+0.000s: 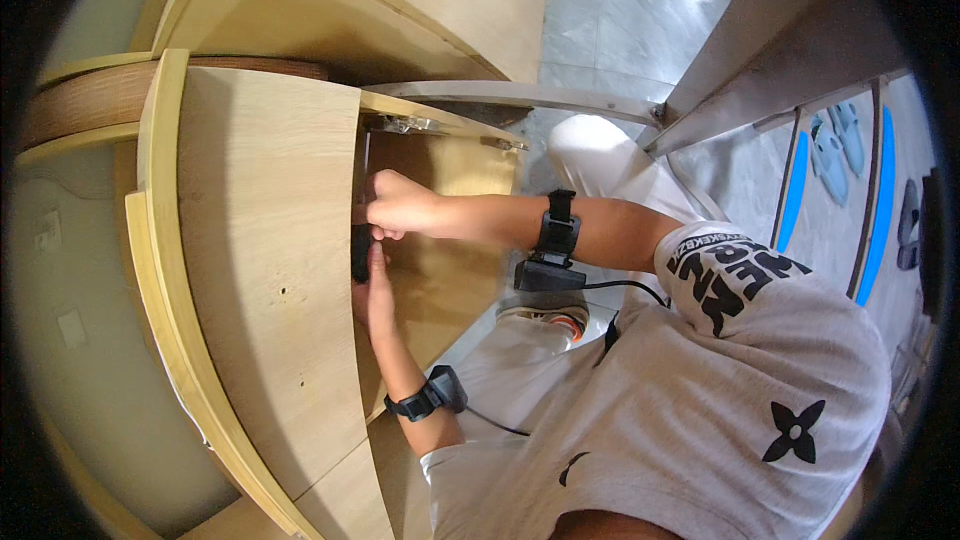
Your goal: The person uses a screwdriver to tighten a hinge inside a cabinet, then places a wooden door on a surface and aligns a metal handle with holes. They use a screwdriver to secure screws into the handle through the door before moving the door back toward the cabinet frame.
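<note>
The right hand (400, 204) is curling its fingers just above a small black object (360, 254); the left hand (376, 295) is raising its thumb beside it from below. Whether either is holding it cannot be told. Left of the grip, a broad, pale wooden panel (270, 230) is hiding some fingers; above, a silvery metal hinge (405, 125) is showing; farther right, a black strapped device (552, 275) is sitting on the right arm.

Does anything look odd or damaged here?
Perhaps two small dark marks on the pale panel: they break up otherwise plain wood, though I can't tell if they're holes or stains.
</note>
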{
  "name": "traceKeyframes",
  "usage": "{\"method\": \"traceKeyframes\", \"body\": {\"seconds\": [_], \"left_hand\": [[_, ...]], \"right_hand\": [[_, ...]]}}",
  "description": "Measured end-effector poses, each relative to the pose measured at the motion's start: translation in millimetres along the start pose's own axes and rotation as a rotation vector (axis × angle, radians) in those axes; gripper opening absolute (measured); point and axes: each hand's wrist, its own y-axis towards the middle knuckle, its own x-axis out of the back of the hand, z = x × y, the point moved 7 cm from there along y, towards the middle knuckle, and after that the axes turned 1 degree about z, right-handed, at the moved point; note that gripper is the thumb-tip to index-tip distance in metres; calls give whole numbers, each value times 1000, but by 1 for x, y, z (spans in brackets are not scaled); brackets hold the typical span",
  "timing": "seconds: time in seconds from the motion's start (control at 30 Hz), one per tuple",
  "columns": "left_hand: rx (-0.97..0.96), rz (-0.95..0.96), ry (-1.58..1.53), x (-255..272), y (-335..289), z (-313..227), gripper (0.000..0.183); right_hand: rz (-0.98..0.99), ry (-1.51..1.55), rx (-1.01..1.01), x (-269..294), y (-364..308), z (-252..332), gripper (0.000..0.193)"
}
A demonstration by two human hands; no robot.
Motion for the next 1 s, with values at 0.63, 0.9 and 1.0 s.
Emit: {"method": "traceKeyframes", "body": {"seconds": [0.63,0.9,1.0], "left_hand": [[453,899,-1636,-22,23,30,43],[136,-19,-467,15,33,45,41],[59,31,-707,13,29,37,41]], "right_hand": [[114,-277,8,48,-42,14,13],[160,-280,-41,37,-43,-6,13],[180,-284,-57,35,-46,-7,12]]}}
